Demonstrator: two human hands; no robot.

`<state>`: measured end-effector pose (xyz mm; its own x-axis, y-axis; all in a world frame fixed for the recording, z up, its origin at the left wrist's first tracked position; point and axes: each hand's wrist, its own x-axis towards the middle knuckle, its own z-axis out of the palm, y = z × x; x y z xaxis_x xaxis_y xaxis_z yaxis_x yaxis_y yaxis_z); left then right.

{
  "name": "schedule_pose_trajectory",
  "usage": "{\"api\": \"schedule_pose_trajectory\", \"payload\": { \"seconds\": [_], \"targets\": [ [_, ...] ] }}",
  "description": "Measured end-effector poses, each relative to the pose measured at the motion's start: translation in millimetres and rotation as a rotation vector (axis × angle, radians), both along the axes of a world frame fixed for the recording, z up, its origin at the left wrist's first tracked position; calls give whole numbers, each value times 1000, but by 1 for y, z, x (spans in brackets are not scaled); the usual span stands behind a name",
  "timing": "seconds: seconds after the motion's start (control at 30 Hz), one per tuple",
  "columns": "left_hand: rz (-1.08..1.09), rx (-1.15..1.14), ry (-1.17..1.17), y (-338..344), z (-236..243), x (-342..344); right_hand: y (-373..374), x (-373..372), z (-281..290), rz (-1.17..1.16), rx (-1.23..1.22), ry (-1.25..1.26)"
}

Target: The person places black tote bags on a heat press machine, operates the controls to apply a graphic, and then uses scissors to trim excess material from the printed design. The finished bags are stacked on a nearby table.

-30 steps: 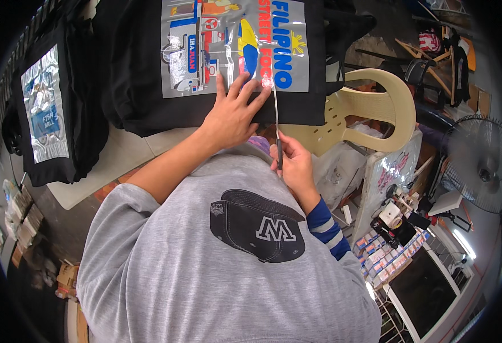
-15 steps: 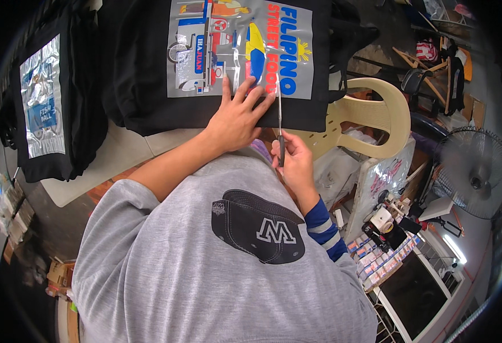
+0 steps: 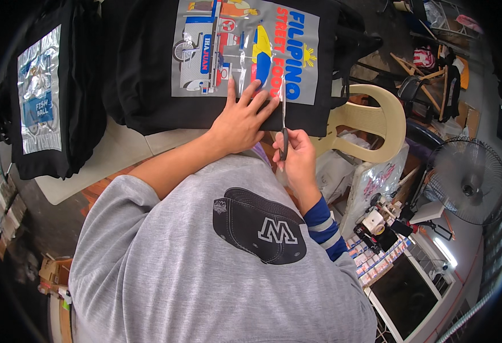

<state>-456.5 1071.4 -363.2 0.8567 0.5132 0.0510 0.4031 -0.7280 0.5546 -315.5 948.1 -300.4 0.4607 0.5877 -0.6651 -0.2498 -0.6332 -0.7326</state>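
My left hand point(image 3: 240, 119) lies with its fingers spread on the lower edge of a shiny grey printed panel point(image 3: 205, 63), which carries colourful drawings and lettering. That panel sits on a black cloth item point(image 3: 142, 97), one of a stack as it appears. In my right hand point(image 3: 299, 157) is a pair of scissors point(image 3: 284, 140), fingers wrapped round the dark handle. The narrow metal blades point away from me and lie over the panel, just right of my left fingertips. Whether the blades are apart is too fine to tell.
Another pile of black cloth with a silvery printed panel point(image 3: 39, 91) rests at the left of the pale table point(image 3: 114, 154). A cream plastic chair point(image 3: 397, 126) stands right of the work. Farther right are a fan point(image 3: 471, 186) and a dark screen point(image 3: 405, 297).
The whole view has shifted slightly, so the cloth and panel show a little farther right. Both hands keep nearly the same places on the work, scissors still in the right.
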Motion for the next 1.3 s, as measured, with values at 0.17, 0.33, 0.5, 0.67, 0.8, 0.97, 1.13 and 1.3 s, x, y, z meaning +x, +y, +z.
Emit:
{"api": "schedule_pose_trajectory", "payload": {
  "seconds": [0.17, 0.33, 0.5, 0.67, 0.8, 0.97, 1.13, 1.3],
  "targets": [
    [-3, -11, -2, 1, -1, 0, 14, 6, 1, 26, -43, -44],
    [-5, -23, 0, 2, 1, -1, 22, 9, 2, 1, -34, -11],
    [-8, -25, -2, 1, -1, -1, 30, 13, -1, 12, -9, -18],
    [-9, -35, 3, 3, -1, 0, 45, 14, 3, 36, -20, -42],
    [-10, -28, -1, 2, -2, 0, 52, 18, 0, 49, -16, -54],
    [-16, -36, 1, 3, -2, 0, 60, 24, -4, 38, 7, -18],
    [-16, -32, 0, 3, -3, 0, 61, 26, -8, 44, 31, 7],
    [-14, -34, 0, 3, -5, 1, 71, 28, -5, 60, 7, -31]
  ]
}}
